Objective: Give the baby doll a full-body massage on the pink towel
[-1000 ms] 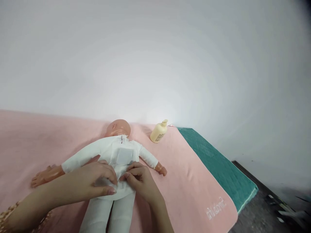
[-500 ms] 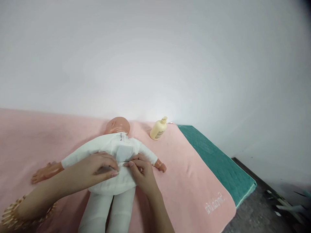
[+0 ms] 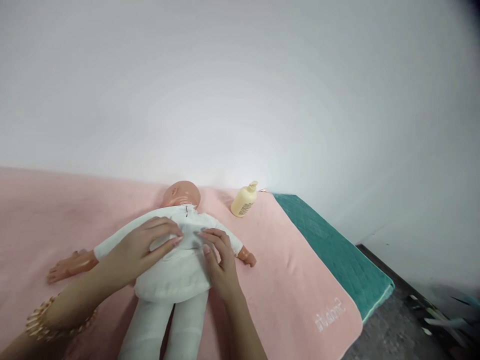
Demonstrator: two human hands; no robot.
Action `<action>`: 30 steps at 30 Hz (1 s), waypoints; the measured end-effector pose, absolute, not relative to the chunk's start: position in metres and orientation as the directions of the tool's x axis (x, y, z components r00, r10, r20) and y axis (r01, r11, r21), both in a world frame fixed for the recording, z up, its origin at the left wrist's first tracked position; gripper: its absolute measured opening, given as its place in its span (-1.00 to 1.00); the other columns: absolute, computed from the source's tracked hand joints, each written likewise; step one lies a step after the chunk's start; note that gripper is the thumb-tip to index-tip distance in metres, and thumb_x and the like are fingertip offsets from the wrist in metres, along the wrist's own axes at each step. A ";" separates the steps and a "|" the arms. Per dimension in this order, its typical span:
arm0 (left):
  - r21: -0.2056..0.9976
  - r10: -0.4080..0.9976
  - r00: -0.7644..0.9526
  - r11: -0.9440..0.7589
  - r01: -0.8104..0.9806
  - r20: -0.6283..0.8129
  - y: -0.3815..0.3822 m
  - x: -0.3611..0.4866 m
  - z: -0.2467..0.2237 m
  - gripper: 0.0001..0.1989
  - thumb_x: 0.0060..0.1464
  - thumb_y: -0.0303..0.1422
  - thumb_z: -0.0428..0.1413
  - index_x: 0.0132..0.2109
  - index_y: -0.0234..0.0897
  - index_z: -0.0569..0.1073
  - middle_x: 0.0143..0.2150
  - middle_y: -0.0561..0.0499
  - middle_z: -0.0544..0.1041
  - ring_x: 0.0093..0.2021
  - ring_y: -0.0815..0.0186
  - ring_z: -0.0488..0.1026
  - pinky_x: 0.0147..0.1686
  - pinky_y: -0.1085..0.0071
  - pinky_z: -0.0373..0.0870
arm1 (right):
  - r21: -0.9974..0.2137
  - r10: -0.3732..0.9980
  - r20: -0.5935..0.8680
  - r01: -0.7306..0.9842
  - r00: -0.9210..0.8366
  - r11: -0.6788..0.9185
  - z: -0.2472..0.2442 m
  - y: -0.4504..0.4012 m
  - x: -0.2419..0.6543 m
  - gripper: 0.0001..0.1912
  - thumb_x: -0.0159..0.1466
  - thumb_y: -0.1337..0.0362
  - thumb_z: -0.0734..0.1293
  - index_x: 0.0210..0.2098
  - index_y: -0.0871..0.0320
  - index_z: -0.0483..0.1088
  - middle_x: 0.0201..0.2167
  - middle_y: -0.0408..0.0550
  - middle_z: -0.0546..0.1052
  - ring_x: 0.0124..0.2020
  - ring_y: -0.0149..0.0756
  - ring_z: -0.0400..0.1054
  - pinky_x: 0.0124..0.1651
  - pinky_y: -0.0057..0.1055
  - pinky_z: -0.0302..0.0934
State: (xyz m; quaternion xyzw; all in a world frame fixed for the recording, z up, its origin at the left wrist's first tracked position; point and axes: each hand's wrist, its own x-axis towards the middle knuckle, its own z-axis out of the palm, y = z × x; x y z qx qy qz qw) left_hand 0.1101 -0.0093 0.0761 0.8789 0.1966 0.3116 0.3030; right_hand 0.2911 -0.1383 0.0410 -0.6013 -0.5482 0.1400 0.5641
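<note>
A doll with a white cloth body [image 3: 172,282] and a smooth plastic head [image 3: 182,193] lies stretched out, arms spread to both sides. On the upper part of its torso is a pale grey patch [image 3: 192,235]. My left hand [image 3: 155,245] rests at the patch's left side, thumb and fingers apart, partly covering the cloth. From the right, my right hand [image 3: 222,255] touches the patch's edge with its fingers spread. Neither hand grips anything that I can see. A beaded bracelet [image 3: 41,317] circles my left wrist.
The doll lies on a pink blanket [image 3: 296,280] with lettering near its right corner. A cream pump bottle [image 3: 244,200] stands beyond the doll's right arm. Under the blanket shows a green quilted mat [image 3: 330,245]. Behind rises a white wall [image 3: 225,100].
Both hands have shifted up the torso, from the patch's lower edge onto its sides. My fingertips were pinched at the cloth below the patch and have spread apart.
</note>
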 end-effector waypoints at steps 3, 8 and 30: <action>0.628 0.588 0.647 -0.749 0.211 0.485 -0.003 0.112 0.066 -0.56 0.32 -0.01 -0.03 0.10 -0.17 0.47 0.15 -0.05 0.53 0.19 0.05 0.39 0.22 0.18 0.27 | -0.805 0.862 0.426 0.550 0.275 0.223 0.040 -0.133 0.295 -0.58 0.45 0.04 0.22 0.22 0.01 0.37 0.27 0.04 0.34 0.33 -0.17 0.16 0.40 -0.13 0.05; 0.531 0.546 0.688 -0.804 0.268 0.479 0.004 0.119 0.049 -0.52 0.33 0.04 -0.08 0.10 -0.17 0.48 0.14 -0.06 0.54 0.19 0.05 0.40 0.22 0.11 0.26 | -0.748 0.893 0.410 0.629 0.187 0.212 0.041 -0.113 0.307 -0.58 0.47 0.02 0.17 0.15 0.08 0.41 0.15 0.04 0.47 0.22 -0.17 0.27 0.32 -0.14 0.10; 0.475 0.589 0.630 -0.800 0.367 0.506 0.011 0.123 0.033 -0.47 0.34 0.06 -0.16 0.06 -0.10 0.55 0.08 -0.02 0.59 0.25 0.04 0.35 0.25 0.05 0.19 | -0.692 0.892 0.421 0.694 0.164 0.198 0.049 -0.081 0.308 -0.73 0.46 0.25 0.18 -0.13 0.11 0.52 -0.08 -0.03 0.60 0.03 -0.25 0.39 0.19 -0.21 0.17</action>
